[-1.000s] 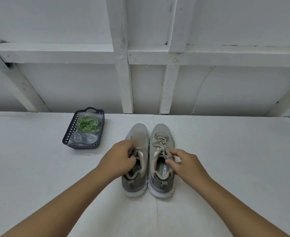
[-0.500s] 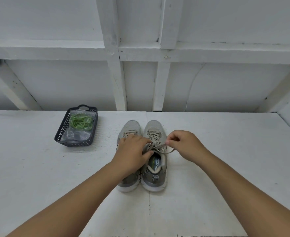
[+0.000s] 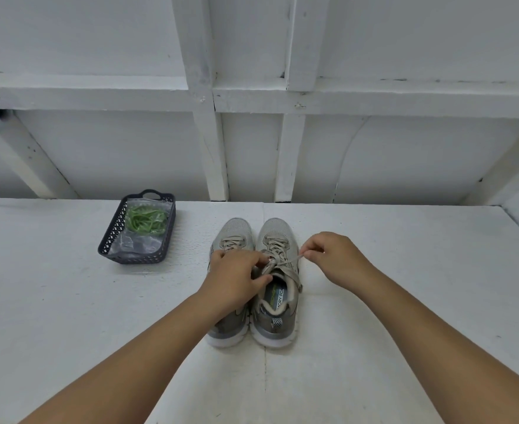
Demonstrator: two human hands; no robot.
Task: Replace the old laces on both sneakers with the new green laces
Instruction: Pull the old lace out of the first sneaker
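— Where are the hands?
— Left hand [image 3: 238, 278] curled on the right sneaker's [image 3: 278, 283] knot, apparently gripping it; right hand [image 3: 333, 257] pinches its old lace [image 3: 288, 262].
— Green laces [image 3: 145, 221]?
— In the basket [image 3: 136, 255], left of that sneaker.

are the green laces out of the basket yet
No, the green laces lie in a clear bag inside the dark basket, apart from both hands, which work on the right sneaker.
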